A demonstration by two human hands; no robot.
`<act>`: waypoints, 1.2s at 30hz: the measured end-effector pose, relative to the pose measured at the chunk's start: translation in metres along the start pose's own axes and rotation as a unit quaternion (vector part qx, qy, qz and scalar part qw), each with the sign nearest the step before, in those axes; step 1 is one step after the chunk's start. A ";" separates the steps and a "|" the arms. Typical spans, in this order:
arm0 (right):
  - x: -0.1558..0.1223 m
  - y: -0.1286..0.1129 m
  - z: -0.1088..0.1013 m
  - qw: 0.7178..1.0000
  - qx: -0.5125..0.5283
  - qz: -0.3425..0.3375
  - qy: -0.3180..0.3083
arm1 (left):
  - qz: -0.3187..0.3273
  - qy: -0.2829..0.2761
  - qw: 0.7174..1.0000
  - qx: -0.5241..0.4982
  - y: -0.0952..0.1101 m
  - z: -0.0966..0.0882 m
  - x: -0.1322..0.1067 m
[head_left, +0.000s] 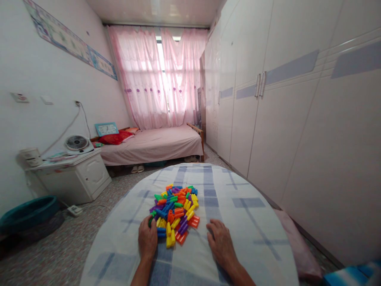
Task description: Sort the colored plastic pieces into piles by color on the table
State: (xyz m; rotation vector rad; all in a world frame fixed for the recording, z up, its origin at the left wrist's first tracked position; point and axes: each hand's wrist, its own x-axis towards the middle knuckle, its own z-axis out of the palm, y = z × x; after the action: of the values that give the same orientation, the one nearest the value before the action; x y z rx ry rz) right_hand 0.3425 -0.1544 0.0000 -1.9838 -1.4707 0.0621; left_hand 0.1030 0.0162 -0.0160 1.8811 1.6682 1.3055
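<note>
A pile of several small plastic building blocks (pixel 176 210), in yellow, orange, blue, green and purple, lies on a round table with a blue-and-white checked cloth (pixel 238 222). My left hand (pixel 147 238) rests on the cloth at the near left edge of the pile, fingers curled, fingertips touching the closest blocks. My right hand (pixel 219 240) lies flat on the cloth to the right of the pile, fingers stretched forward and holding nothing.
White wardrobes (pixel 282 119) run along the right wall. A bed with pink cover (pixel 154 145) stands under a pink-curtained window. A white cabinet (pixel 74 174) with a small fan (pixel 77 143) stands at left, a dark basin (pixel 28 212) on the floor.
</note>
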 end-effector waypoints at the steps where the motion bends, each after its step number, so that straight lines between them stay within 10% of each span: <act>1: 0.000 0.000 0.000 1.000 0.000 0.000 0.001 | 0.001 0.000 1.000 0.001 0.000 0.000 0.000; 36: 0.001 0.003 0.003 1.000 0.000 0.003 -0.005 | -0.009 -0.003 1.000 0.002 0.003 -0.003 -0.001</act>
State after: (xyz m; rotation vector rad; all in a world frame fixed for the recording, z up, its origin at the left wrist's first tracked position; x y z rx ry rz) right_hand 0.3444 -0.1531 -0.0040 -1.9902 -1.4714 0.0752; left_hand 0.1023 0.0135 -0.0125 1.8667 1.6809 1.2889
